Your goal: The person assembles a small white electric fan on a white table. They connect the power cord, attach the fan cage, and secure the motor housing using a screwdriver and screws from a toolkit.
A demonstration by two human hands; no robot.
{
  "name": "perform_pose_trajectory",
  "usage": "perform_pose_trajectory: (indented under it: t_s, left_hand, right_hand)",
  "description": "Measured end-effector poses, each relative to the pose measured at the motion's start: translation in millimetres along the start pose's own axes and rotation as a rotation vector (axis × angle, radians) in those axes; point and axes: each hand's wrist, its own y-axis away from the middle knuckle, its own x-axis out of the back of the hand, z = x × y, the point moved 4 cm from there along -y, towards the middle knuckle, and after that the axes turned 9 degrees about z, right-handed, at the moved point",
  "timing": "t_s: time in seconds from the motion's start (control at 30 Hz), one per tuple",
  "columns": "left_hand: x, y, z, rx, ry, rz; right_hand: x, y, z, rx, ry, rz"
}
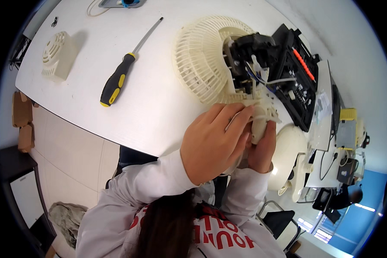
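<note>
Both my hands are closed around the cream plastic neck (259, 129) of a partly dismantled electric fan. My left hand (213, 139) reaches over its near side, fingers bent against the plastic. My right hand (262, 148) grips the same piece from the right, its fingers partly hidden behind the left. Above the neck, the bare black fan motor (253, 47) shows loose wires and a white connector. It lies against the round cream fan grille (198, 64), which rests on the white table. What the fingertips press on is hidden.
A black and yellow screwdriver (122, 77) and a cream vented motor cover (56, 56) lie to the left. An open black tool case (305, 103) sits right of the motor. A rounded cream fan base (284, 148) is beside my right hand. A grey tray (112, 3) stands at the far edge.
</note>
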Motion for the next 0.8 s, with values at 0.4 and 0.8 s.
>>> perform_pose_trajectory:
  t_s: [0.4,0.8]
  left_hand:
    - [2.4,8.6,-31.7,-0.031,-0.376,0.046]
    - [10.9,7.9,-37.5,-0.001,-0.295,-0.056]
  right_hand:
    - [-21.8,27.8,-35.6,0.529,0.623,-0.107]
    - [-19.1,21.3,-23.0,0.664,0.950,-0.134]
